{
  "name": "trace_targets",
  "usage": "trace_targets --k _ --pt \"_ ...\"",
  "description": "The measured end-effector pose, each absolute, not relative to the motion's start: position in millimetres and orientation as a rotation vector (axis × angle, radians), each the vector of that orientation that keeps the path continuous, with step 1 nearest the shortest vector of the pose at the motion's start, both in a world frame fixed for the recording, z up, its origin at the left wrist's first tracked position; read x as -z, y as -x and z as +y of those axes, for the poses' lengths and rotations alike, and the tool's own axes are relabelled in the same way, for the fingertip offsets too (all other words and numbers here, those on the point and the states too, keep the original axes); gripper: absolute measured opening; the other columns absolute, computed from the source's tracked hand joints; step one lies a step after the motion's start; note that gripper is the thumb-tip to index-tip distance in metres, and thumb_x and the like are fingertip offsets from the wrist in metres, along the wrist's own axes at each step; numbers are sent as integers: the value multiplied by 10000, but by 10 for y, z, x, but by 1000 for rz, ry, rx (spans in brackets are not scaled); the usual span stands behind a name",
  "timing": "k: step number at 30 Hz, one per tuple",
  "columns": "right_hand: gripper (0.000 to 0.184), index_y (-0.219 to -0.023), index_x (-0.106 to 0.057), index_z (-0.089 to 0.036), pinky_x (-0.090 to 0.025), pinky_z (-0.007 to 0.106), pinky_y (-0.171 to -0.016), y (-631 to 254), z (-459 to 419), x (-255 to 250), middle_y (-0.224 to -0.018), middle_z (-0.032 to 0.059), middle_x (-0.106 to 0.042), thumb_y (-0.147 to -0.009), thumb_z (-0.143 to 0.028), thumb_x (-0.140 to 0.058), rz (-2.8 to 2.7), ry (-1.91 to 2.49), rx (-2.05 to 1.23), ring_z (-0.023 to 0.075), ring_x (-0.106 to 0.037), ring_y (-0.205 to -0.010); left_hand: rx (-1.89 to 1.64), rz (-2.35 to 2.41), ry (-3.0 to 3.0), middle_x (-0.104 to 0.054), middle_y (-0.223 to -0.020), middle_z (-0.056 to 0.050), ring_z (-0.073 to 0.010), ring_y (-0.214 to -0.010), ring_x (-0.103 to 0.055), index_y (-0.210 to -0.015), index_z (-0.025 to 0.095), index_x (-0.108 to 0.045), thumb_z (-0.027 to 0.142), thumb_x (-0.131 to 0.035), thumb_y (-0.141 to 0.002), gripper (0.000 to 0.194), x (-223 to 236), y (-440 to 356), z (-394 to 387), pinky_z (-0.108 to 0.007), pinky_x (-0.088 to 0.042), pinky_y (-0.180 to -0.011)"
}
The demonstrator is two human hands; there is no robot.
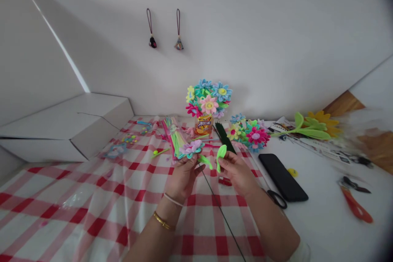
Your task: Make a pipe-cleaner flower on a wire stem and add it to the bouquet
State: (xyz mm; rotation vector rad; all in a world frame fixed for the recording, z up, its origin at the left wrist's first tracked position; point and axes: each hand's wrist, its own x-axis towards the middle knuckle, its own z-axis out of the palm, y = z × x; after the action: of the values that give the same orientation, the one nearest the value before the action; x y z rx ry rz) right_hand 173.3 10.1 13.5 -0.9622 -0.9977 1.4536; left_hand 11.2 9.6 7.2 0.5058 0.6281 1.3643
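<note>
My left hand (183,176) is closed round the top of a thin dark wire stem (219,208), just under a small pipe-cleaner flower (192,148) with pink and blue petals. A green leaf (205,160) sticks out beside that hand. My right hand (236,170) pinches a bright green pipe-cleaner leaf loop (220,154) next to the flower. The stem runs down toward me between my forearms. Both hands hover over the red-and-white checked cloth (92,213).
A bouquet of pipe-cleaner flowers (208,100) stands in an orange can (204,125) by the wall. More flowers (250,133) lie right of it. A pipe-cleaner bundle (173,135), a black phone (282,176), scissors (276,198), red-handled pliers (354,202) and a white box (67,125) surround the hands.
</note>
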Motion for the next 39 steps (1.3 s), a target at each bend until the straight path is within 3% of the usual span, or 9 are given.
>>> trace_targets --k 8,18,25,29,34,39 --pt "281 -807 -606 -180 -463 277 -650 -1669 80 -132 -769 22 -635 -613 -351 -715 -1070 1085 -1413 142 -591 -686 -1386 653 -534 -673 -801 -54 -140 -720 -578 -671 148 -672 202 -720 -627 84 -108 -184 41 -292 -454 -669" --pt "189 -669 -503 -183 -426 233 -511 -1525 19 -33 -572 -41 -565 -626 -250 -674 -1197 1061 -1493 102 -536 -511 -1378 653 -526 -647 -661 -39 -131 -622 -568 -635 129 -671 199 -722 -604 92 9 -230 78 -268 -416 -622" --pt "126 -681 -501 -194 -357 196 -405 -1663 122 -42 -540 -48 -552 -620 -239 -602 -1275 1414 -1308 92 -493 -433 -1490 777 -422 -635 -755 -9 -118 -730 -559 -648 163 -638 227 -728 -603 119 -26 -151 116 -240 -395 -640" --pt "148 -668 -538 -185 -309 193 -371 -1759 179 53 -485 -59 -518 -610 -290 -626 -1396 1461 -1157 79 -429 -371 -1467 661 -416 -590 -675 7 -93 -647 -539 -667 148 -622 249 -706 -640 135 -73 -72 124 -211 -374 -563" --pt "137 -672 -602 -168 -366 219 -454 -1859 265 71 -580 -10 -603 -608 -283 -640 -1639 1461 -1056 120 -521 -488 -1363 473 -329 -559 -624 17 -77 -579 -521 -710 142 -607 206 -710 -642 139 -111 -79 77 -199 -378 -518" --pt "96 -655 -635 -172 -386 245 -567 -1837 517 -65 -651 11 -632 -641 -264 -610 -1733 1453 -922 153 -553 -619 -1509 318 -310 -527 -606 31 -60 -548 -481 -694 160 -592 217 -692 -667 118 -145 -20 83 -194 -370 -501"
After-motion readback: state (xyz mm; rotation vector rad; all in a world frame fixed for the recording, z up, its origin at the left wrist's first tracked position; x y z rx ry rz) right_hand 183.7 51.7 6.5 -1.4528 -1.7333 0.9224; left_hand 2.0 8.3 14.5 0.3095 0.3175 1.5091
